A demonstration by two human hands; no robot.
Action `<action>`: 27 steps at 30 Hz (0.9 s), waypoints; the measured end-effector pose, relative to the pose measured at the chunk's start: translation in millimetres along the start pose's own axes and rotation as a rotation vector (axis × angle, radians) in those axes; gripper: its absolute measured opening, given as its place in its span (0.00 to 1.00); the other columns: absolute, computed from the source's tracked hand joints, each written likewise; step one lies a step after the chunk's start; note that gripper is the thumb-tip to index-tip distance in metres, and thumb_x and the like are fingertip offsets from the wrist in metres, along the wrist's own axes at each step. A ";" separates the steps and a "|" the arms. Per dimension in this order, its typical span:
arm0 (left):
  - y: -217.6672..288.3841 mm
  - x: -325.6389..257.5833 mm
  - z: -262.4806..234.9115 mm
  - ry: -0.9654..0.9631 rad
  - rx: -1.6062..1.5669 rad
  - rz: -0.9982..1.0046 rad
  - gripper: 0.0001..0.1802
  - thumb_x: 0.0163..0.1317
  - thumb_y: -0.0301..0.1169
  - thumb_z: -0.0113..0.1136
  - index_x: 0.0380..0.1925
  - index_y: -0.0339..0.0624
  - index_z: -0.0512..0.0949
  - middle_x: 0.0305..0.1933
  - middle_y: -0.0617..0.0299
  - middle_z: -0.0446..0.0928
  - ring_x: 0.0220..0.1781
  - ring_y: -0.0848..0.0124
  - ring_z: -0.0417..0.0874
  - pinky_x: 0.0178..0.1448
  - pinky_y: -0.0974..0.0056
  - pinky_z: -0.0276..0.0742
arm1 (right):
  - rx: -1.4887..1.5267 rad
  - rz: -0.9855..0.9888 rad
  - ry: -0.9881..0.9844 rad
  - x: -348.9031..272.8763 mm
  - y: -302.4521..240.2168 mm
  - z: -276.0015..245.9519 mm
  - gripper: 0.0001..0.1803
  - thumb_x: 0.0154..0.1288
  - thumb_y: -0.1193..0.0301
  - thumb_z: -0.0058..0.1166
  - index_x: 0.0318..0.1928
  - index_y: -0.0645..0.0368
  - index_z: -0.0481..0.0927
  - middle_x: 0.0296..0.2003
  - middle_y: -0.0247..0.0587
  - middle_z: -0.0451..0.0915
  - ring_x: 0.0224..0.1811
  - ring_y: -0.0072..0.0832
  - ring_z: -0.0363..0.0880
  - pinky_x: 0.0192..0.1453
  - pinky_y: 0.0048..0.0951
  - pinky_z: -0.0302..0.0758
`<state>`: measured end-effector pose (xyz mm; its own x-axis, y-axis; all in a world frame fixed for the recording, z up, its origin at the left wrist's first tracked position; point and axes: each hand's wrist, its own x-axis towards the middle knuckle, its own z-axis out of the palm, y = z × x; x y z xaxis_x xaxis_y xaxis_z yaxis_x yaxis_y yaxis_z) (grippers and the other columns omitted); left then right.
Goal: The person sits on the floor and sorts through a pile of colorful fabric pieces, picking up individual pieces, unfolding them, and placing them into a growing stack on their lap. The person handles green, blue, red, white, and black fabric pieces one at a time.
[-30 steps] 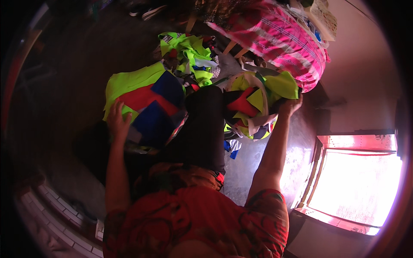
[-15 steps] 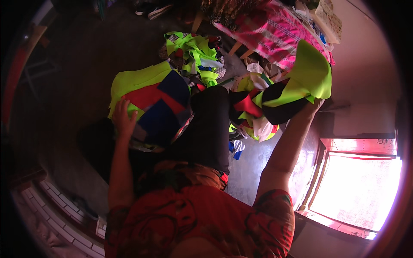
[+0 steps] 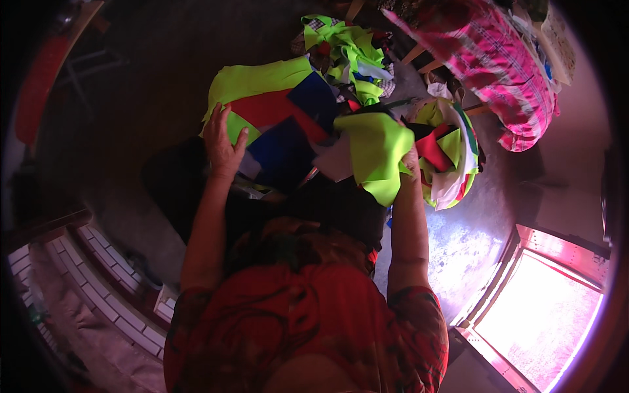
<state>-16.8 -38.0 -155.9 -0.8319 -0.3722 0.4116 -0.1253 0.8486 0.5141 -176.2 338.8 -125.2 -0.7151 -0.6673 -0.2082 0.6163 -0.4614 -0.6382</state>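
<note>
Across my lap lies a broad pile of cloth pieces (image 3: pixel 262 108) in yellow-green, red, dark blue and grey. My left hand (image 3: pixel 224 141) rests on its near left edge, fingers and thumb apart, gripping nothing. My right hand (image 3: pixel 411 159) is closed on a yellow-green cloth piece (image 3: pixel 377 150) that hangs down over the pile's right side; the cloth hides most of its fingers. Just right of that hand sits a rounded bundle of mixed cloth pieces (image 3: pixel 445 147) in yellow-green, red, white and black.
Beyond the lap pile is a loose heap of scraps (image 3: pixel 354 59), mostly yellow-green. A pink plaid cloth (image 3: pixel 478 59) drapes over something wooden-legged at the far right. A bright window-like opening (image 3: pixel 537 321) is at the lower right, and white brick-patterned strips (image 3: pixel 85 288) are at the lower left.
My right hand has brought the yellow-green cloth leftward from the far right to over the lap pile. My left hand stays on the pile's edge. The view has shifted.
</note>
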 end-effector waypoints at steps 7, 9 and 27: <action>132.8 7.7 -12.1 -0.164 -0.354 0.421 0.32 0.49 0.34 0.68 0.57 0.45 0.70 0.66 0.50 0.64 0.66 0.54 0.67 0.69 0.48 0.56 | 0.090 -0.075 -0.056 8.8 9.9 -0.7 0.30 0.67 0.58 0.48 0.63 0.63 0.66 0.58 0.52 0.72 0.58 0.43 0.74 0.62 0.44 0.72; 155.6 5.1 -6.2 -0.193 -0.355 0.580 0.32 0.48 0.30 0.68 0.56 0.44 0.71 0.65 0.50 0.66 0.66 0.53 0.68 0.69 0.48 0.58 | 0.092 -0.035 -0.073 4.5 1.7 12.7 0.28 0.68 0.59 0.46 0.63 0.64 0.66 0.58 0.52 0.73 0.57 0.43 0.75 0.62 0.43 0.72; 193.1 22.7 16.4 -0.082 -0.253 0.741 0.06 0.48 0.25 0.64 0.26 0.44 0.77 0.61 0.58 0.72 0.66 0.60 0.69 0.68 0.46 0.60 | 0.115 -0.153 -0.057 0.1 10.5 -17.0 0.26 0.71 0.57 0.43 0.61 0.62 0.68 0.55 0.49 0.75 0.55 0.41 0.76 0.60 0.41 0.73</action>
<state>-68.7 123.6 -59.6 -0.6888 0.2947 0.6623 0.5964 0.7498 0.2866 -175.4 343.8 -144.5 -0.7857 -0.6146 -0.0705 0.5374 -0.6217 -0.5698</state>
